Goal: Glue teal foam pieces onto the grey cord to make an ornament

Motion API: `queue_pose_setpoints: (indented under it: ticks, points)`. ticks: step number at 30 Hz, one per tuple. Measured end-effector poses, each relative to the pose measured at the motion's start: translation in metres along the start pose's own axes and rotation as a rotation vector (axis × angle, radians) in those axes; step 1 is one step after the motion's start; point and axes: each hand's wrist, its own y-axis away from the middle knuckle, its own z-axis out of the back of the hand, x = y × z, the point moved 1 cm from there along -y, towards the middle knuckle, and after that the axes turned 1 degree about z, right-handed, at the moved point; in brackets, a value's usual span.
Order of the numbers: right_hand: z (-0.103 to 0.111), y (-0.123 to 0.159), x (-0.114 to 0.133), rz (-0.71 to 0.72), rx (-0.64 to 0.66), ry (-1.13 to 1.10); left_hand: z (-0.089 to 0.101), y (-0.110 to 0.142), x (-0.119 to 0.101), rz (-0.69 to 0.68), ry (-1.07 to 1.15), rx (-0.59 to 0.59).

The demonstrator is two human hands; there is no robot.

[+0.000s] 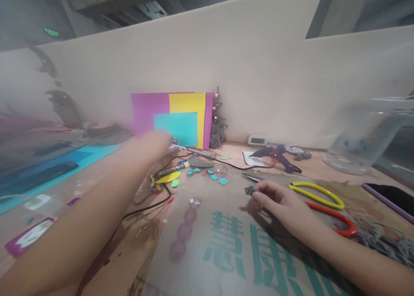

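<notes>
My right hand is closed in a pinch on a small dark grey fuzzy clump. It hovers low over a printed paper bag with teal characters. Beside and partly beneath it lie scissors with one yellow and one red handle loop. My left hand reaches far out in front of the coloured sheets; motion smears its fingers. Close to it lie a thin pale stick-like item and a small shiny round object. Whether it touches either cannot be made out.
Purple, yellow and turquoise sheets lean on the back wall. A hot glue gun rests on the right, near a clear plastic jug and a phone. Turquoise foam cut-outs and a black cable lie mid-table.
</notes>
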Motion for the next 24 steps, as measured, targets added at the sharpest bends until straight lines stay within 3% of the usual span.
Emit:
queue_pose_setpoints:
  ticks: [5,9,13,18,24]
  points:
    - [-0.002,-0.001,0.002,0.0,0.02,-0.006,-0.014,-0.036,-0.063,-0.288,-0.237,0.008]
    - [-0.001,0.0,0.002,0.013,0.017,0.016,-0.03,-0.071,-0.091,-0.326,-0.371,0.08]
    - [-0.002,0.001,0.0,0.004,0.025,-0.012,-0.042,-0.093,-0.094,-0.295,-0.437,0.112]
    - [-0.004,0.001,0.002,-0.014,0.025,-0.043,-0.055,-0.098,-0.094,-0.261,-0.467,0.152]
    - [-0.005,0.001,0.005,-0.03,0.041,-0.048,-0.038,-0.104,-0.065,-0.132,-0.463,0.104]
